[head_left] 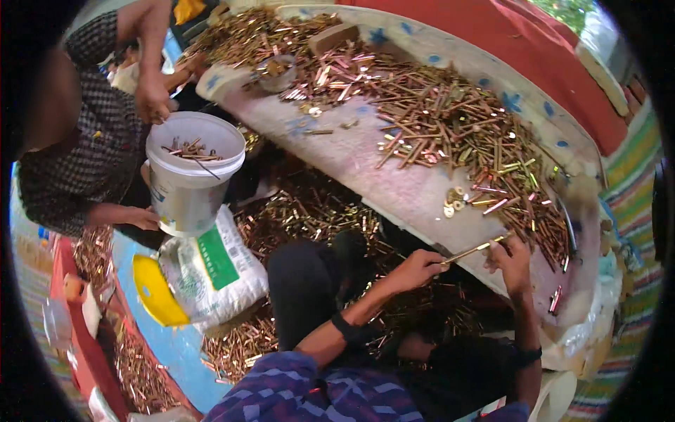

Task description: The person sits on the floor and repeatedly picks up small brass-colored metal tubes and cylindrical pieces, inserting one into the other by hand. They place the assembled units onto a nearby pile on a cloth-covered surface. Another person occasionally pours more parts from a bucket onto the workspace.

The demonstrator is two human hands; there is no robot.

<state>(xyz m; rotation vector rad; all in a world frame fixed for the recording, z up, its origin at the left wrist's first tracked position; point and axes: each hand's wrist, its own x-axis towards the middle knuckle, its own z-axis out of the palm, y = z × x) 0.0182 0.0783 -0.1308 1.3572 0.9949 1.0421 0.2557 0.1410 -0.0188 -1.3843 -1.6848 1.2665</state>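
Note:
My left hand (416,269) pinches one end of a long brass-coloured bolt (472,249) at the near edge of a pale table (380,169). The other end of that bolt is held by my right hand (512,261), so the bolt spans between both hands. Just beyond my hands lie a few small washers (453,204) and a big heap of similar bolts and screws (464,133) spread across the table top.
Another person in a checked shirt at the left holds a white bucket (188,176) with some screws inside. Below it stands a white sack (211,271) with green print. Loose screws (309,211) cover the floor under the table. A small metal bowl (275,72) sits at the table's far end.

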